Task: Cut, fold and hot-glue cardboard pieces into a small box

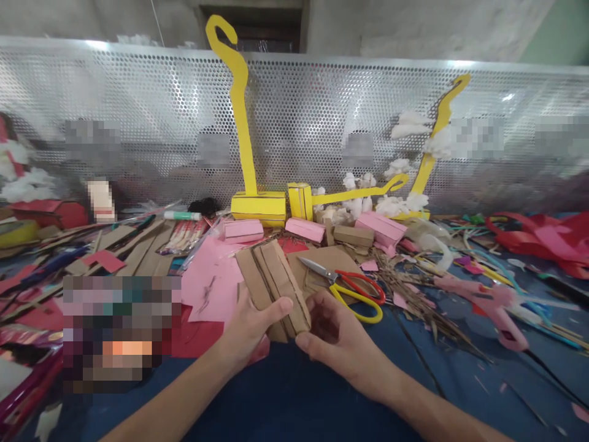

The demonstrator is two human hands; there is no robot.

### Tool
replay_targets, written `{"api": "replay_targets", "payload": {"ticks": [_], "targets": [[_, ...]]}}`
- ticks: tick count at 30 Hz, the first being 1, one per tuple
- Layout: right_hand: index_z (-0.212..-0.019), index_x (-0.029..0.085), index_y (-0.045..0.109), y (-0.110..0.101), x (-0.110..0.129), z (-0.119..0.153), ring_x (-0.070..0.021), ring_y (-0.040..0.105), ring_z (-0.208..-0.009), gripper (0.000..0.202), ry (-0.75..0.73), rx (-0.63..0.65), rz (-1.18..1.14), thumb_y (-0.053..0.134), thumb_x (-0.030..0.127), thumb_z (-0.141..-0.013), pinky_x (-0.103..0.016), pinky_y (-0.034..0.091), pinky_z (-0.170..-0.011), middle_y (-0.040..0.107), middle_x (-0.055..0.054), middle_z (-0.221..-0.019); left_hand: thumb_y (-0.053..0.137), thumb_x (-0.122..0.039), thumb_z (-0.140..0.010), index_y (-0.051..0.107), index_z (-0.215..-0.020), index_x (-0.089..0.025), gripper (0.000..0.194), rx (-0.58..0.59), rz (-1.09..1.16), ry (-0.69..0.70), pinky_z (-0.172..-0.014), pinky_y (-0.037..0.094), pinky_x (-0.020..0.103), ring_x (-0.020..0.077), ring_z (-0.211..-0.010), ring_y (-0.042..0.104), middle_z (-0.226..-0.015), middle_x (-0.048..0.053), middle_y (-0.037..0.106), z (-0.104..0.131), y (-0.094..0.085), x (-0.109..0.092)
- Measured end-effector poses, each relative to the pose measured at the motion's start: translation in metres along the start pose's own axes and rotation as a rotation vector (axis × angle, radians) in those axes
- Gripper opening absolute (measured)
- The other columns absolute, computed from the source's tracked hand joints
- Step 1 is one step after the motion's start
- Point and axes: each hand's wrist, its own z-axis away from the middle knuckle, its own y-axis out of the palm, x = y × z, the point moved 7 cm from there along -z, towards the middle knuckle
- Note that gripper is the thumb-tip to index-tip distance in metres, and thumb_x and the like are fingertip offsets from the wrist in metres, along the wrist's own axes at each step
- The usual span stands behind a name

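A small brown cardboard box (271, 282) with dark lines along its edges is tilted up above the table front. My left hand (251, 328) grips it from the left, thumb pressed across its face and the other fingers hidden behind. At its lower right corner, my right hand (340, 337) is curled with thumb and fingers against the end; some fingertips are out of sight. Just beyond lie scissors (345, 285) with red and yellow handles, on a flat cardboard sheet (317, 261). Pink sheets (207, 279) and red sheets (191, 337) lie left of the box.
Yellow boxes (257, 209) with hooked strips stand by the perforated metal panel (161, 110). Smaller pink boxes (304, 229) sit before them. A pink glue gun (499, 301) and cardboard scraps (432, 301) lie right; a glue stick (183, 215) and cardboard strips (138, 245) lie left.
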Motion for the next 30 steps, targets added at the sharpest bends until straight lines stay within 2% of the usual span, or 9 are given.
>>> {"api": "replay_targets", "payload": {"ticks": [2, 5, 9, 12, 18, 22, 25, 30], "targets": [[-0.098, 0.022, 0.050, 0.001, 0.000, 0.001, -0.0109, 0.051, -0.078, 0.038, -0.003, 0.004, -0.006, 0.082, 0.039, -0.084, -0.024, 0.044, -0.072, 0.055, 0.003, -0.088, 0.090, -0.044, -0.066, 0.072, -0.092, -0.014, 0.044, -0.014, -0.011, -0.002, -0.084, 0.059, 0.039, 0.0261, -0.090, 0.071, -0.085, 0.008, 0.075, 0.001, -0.002, 0.001], [-0.100, 0.023, 0.051, 0.000, 0.000, 0.001, -0.0118, 0.051, -0.079, 0.036, -0.005, -0.021, 0.015, 0.079, 0.040, -0.087, -0.024, 0.044, -0.071, 0.055, 0.002, -0.090, 0.092, -0.043, -0.062, 0.072, -0.095, -0.015, 0.047, -0.025, 0.000, -0.002, -0.088, 0.058, 0.042, 0.0274, -0.094, 0.071, -0.092, 0.009, 0.076, 0.000, -0.003, -0.001], [-0.102, 0.024, 0.051, -0.008, 0.006, 0.002, -0.0123, 0.051, -0.078, 0.035, -0.026, -0.085, 0.062, 0.077, 0.041, -0.087, -0.024, 0.045, -0.068, 0.054, 0.002, -0.092, 0.095, -0.039, -0.059, 0.072, -0.101, -0.016, 0.054, 0.077, 0.040, -0.073, -0.093, 0.056, 0.046, 0.0319, -0.104, 0.070, -0.102, 0.011, 0.076, 0.000, 0.005, -0.004], [-0.106, 0.025, 0.050, -0.013, 0.012, 0.002, -0.0133, 0.053, -0.081, 0.036, -0.060, -0.126, 0.087, 0.076, 0.042, -0.087, -0.024, 0.046, -0.070, 0.055, 0.000, -0.097, 0.095, -0.035, -0.059, 0.071, -0.105, -0.016, 0.054, 0.124, 0.062, -0.112, -0.098, 0.053, 0.047, 0.0316, -0.107, 0.069, -0.106, 0.011, 0.076, 0.001, 0.008, -0.004], [-0.109, 0.026, 0.046, -0.019, 0.018, 0.002, -0.0143, 0.055, -0.085, 0.034, -0.132, -0.180, 0.102, 0.072, 0.039, -0.091, -0.025, 0.047, -0.074, 0.056, 0.000, -0.098, 0.096, -0.029, -0.057, 0.065, -0.106, -0.018, 0.058, 0.029, 0.116, -0.093, -0.099, 0.052, 0.047, 0.0299, -0.107, 0.069, -0.106, 0.009, 0.075, 0.000, 0.006, 0.006], [-0.110, 0.027, 0.045, -0.023, 0.017, 0.002, -0.0140, 0.054, -0.081, 0.033, -0.158, -0.226, 0.174, 0.071, 0.038, -0.092, -0.026, 0.047, -0.074, 0.054, 0.001, -0.094, 0.091, -0.027, -0.067, 0.060, -0.116, -0.020, 0.058, 0.037, 0.146, -0.065, -0.103, 0.051, 0.048, 0.0308, -0.119, 0.064, -0.122, 0.011, 0.070, 0.002, 0.011, 0.006], [-0.109, 0.027, 0.044, -0.019, 0.015, 0.002, -0.0153, 0.056, -0.083, 0.035, -0.147, -0.202, 0.195, 0.072, 0.038, -0.091, -0.028, 0.049, -0.076, 0.056, 0.001, -0.095, 0.088, -0.027, -0.073, 0.059, -0.120, -0.022, 0.056, 0.070, 0.103, -0.093, -0.102, 0.052, 0.046, 0.0313, -0.125, 0.060, -0.130, 0.012, 0.066, 0.004, 0.011, 0.008], [-0.100, 0.024, 0.050, -0.020, 0.018, 0.001, -0.0122, 0.053, -0.067, 0.032, -0.133, -0.172, 0.087, 0.063, 0.052, -0.095, -0.026, 0.048, -0.063, 0.051, 0.003, -0.082, 0.088, -0.024, -0.074, 0.059, -0.123, -0.021, 0.057, 0.183, 0.049, -0.093, -0.098, 0.054, 0.045, 0.0310, -0.119, 0.064, -0.122, 0.012, 0.069, 0.002, 0.005, 0.011]]}}
